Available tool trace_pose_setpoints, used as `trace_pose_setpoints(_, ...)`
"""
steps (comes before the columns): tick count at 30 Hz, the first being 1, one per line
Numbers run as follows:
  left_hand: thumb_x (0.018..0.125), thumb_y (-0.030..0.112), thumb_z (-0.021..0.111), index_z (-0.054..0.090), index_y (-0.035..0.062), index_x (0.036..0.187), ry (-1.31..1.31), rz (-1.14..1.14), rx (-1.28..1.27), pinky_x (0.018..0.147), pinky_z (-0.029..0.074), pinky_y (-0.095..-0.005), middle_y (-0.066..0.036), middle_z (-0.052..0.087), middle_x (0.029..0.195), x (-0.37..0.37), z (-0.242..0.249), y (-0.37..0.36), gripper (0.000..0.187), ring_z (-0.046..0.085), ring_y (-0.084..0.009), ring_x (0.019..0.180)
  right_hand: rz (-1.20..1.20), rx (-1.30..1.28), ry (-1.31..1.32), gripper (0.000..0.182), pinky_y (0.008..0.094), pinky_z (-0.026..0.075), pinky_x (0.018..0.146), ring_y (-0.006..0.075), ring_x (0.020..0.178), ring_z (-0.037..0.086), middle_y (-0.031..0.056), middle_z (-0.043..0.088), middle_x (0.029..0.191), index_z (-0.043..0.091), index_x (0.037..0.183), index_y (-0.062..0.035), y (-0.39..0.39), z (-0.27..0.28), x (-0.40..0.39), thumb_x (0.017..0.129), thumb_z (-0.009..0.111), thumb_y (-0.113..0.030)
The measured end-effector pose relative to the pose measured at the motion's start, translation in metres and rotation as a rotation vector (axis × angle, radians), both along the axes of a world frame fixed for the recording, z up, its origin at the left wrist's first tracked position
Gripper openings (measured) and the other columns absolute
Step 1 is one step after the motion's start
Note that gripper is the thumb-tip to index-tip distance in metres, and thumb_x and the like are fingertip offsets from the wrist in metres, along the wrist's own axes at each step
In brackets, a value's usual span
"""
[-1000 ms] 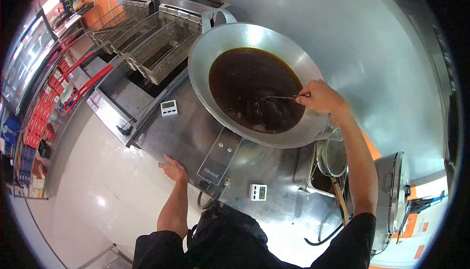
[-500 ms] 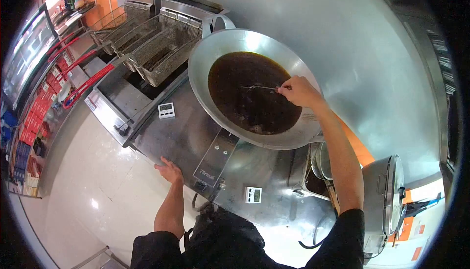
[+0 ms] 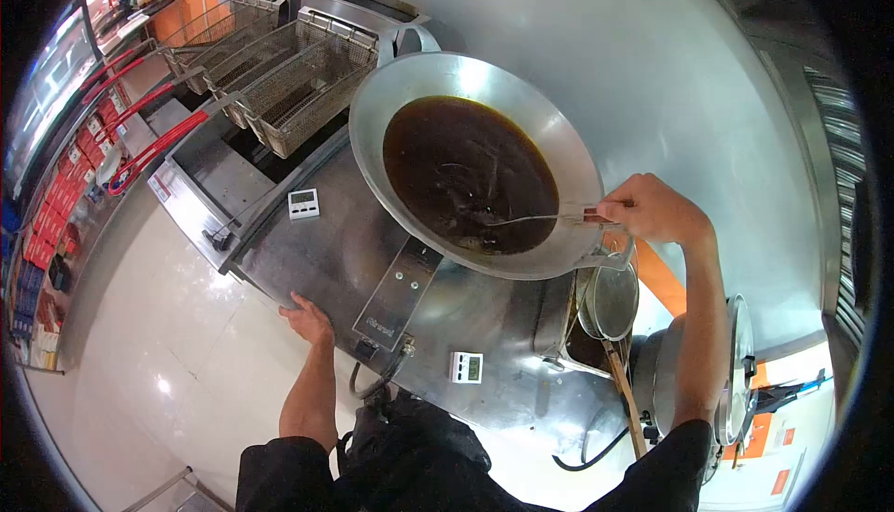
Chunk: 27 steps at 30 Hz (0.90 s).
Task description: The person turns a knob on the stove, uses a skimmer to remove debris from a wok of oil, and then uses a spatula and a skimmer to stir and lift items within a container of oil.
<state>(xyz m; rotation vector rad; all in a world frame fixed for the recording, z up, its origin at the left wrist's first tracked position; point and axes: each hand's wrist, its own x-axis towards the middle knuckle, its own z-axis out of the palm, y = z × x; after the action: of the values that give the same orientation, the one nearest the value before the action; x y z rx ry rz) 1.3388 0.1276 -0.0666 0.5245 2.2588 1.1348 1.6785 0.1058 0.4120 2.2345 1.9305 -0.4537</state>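
Observation:
A large metal wok [image 3: 372, 153] with loop handles holds dark brown liquid [image 3: 466, 163]. My right hand [image 3: 652, 209] is at the wok's right rim, fingers closed round the handle end of a long thin metal utensil [image 3: 531, 219]. Its far end dips into the liquid near the front of the wok, so its head is hidden. My left hand [image 3: 309, 319] lies with fingers spread on the front edge of the steel counter [image 3: 368, 242], touching nothing else. Two small white timers sit on the counter: one [image 3: 303, 204] behind my left hand, the other [image 3: 467, 368] nearer my body.
Wire fry baskets [image 3: 307, 88] with red handles rest over the fryer [image 3: 205, 172] at the left. A round strainer [image 3: 612, 302] with a wooden handle hangs right of the wok. Farther right stands a large lidded pot [image 3: 736, 363]. A steel wall [image 3: 596, 65] rises behind.
My right hand has drawn back from over the liquid to the wok's right rim, pulling the utensil rightward and nearer. The left hand stays on the counter edge. The view has shifted slightly.

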Motion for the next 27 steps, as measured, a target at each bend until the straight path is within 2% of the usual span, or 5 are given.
trace_pose_setpoints(5,0.091,0.050,0.041,0.036,-0.0063,0.123,0.006,0.017,-0.007,0.087,0.042,-0.0498,-0.034,0.056,0.106,0.000,-0.004,0.001,0.065,0.055,-0.0468,0.099,-0.018,-0.124,-0.044,0.027,0.0331,0.041,0.052,0.0159,0.051,0.049,0.0142,0.056,0.056,0.069,0.091,-0.0013,0.016,-0.014,-0.010,0.082,0.058,-0.024)
trace_pose_setpoints(9,0.093,0.045,0.042,0.032,-0.0114,0.127,0.053,0.013,-0.014,0.086,0.043,-0.0490,-0.035,0.055,0.107,-0.001,-0.010,0.002,0.066,0.054,-0.0470,0.101,0.117,-0.096,-0.075,0.027,0.0325,0.043,0.055,0.0166,0.053,0.052,0.0149,0.060,0.060,0.070,0.092,-0.0032,0.040,-0.034,0.002,0.080,0.060,-0.025)
trace_pose_setpoints(11,0.093,0.044,0.042,0.031,-0.0116,0.127,0.065,0.022,0.006,0.088,0.043,-0.0481,-0.035,0.054,0.109,0.001,-0.010,0.001,0.066,0.054,-0.0471,0.102,0.099,-0.057,-0.085,0.027,0.0408,0.049,0.066,0.0320,0.068,0.064,0.0206,0.063,0.068,0.071,0.087,-0.0059,0.047,-0.037,-0.005,0.080,0.062,-0.030)
trace_pose_setpoints(14,0.092,0.048,0.042,0.038,-0.0066,0.122,0.049,0.052,0.056,0.086,0.042,-0.0495,-0.033,0.056,0.106,0.002,-0.005,0.001,0.062,0.055,-0.0464,0.100,0.189,0.023,-0.062,0.027,0.0423,0.049,0.068,0.0342,0.072,0.064,0.0231,0.064,0.074,0.071,0.088,-0.0058,0.068,-0.061,0.004,0.079,0.065,-0.031)
trace_pose_setpoints(27,0.093,0.044,0.043,0.035,-0.0092,0.125,0.029,0.034,-0.006,0.087,0.042,-0.0486,-0.035,0.055,0.107,0.003,0.008,0.002,0.063,0.054,-0.0473,0.100,0.154,0.098,-0.087,0.030,0.0411,0.050,0.073,0.0346,0.075,0.066,0.0228,0.066,0.076,0.071,0.082,-0.0007,0.136,-0.084,0.008,0.077,0.068,-0.030)
